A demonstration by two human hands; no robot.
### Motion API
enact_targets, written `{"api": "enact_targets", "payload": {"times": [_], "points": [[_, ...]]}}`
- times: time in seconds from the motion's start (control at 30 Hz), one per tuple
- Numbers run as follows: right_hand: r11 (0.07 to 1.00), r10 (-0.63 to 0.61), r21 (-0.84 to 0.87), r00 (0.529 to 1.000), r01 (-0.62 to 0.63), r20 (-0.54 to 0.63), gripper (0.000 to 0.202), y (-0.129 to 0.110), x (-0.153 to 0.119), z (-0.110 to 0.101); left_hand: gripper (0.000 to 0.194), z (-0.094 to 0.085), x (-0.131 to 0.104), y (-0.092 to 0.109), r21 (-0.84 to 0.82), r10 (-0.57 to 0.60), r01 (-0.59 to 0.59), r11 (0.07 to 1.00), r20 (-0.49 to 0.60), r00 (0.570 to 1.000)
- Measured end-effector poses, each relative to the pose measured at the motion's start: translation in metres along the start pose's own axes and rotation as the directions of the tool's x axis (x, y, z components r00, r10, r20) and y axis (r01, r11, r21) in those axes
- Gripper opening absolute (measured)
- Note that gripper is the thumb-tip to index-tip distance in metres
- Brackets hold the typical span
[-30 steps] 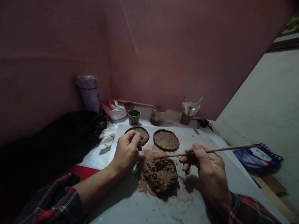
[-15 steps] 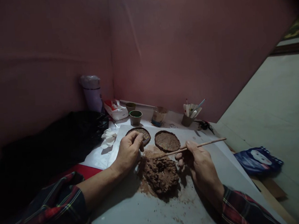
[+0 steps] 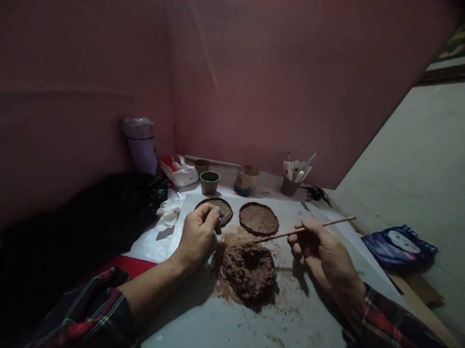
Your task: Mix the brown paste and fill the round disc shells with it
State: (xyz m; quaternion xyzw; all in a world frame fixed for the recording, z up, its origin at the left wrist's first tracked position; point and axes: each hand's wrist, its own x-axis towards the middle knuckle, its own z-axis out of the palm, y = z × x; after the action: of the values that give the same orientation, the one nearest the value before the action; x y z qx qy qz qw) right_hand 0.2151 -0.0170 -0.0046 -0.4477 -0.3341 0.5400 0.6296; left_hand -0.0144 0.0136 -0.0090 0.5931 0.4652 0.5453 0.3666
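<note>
A thin brown stick (image 3: 330, 222) is pinched in my right hand (image 3: 319, 247), its left tip reaching to the back edge of a lumpy brown mass of clay or mud (image 3: 250, 278). The mass has a hollow in its top and sits on the white-covered table. My left hand (image 3: 200, 228) is closed just left of and behind the mass, thumb against fingers; whatever it may pinch is too small or hidden. Behind stand two flat round brown discs with raised rims: the right disc (image 3: 259, 218) shows fully, while my left hand partly covers the left disc (image 3: 223, 206).
At the back are a green-rimmed cup (image 3: 210, 184), a clear container (image 3: 245, 181), a pen cup (image 3: 290, 185), a tissue pack (image 3: 181, 172) and a purple bottle (image 3: 142, 150). White gloves (image 3: 167, 213) and a black bag (image 3: 89, 219) lie left. A blue pouch (image 3: 400, 246) is at right.
My right hand has shifted right and slightly down, drawing the stick's tip rightward over the mass. My left hand has barely moved.
</note>
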Motion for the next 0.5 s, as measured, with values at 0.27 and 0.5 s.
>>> {"api": "enact_targets", "payload": {"times": [0.27, 0.5], "points": [[0.99, 0.137, -0.032, 0.991, -0.136, 0.014, 0.006, 0.0, 0.012, -0.009, 0.029, -0.001, 0.002, -0.002, 0.014, -0.011, 0.011, 1.0, 0.004, 1.0], [0.983, 0.181, -0.022, 0.983, -0.18, 0.028, 0.012, 0.001, 0.016, -0.011, 0.029, 0.0, 0.003, 0.001, 0.039, 0.003, -0.003, 0.999, -0.011, 1.0]]}}
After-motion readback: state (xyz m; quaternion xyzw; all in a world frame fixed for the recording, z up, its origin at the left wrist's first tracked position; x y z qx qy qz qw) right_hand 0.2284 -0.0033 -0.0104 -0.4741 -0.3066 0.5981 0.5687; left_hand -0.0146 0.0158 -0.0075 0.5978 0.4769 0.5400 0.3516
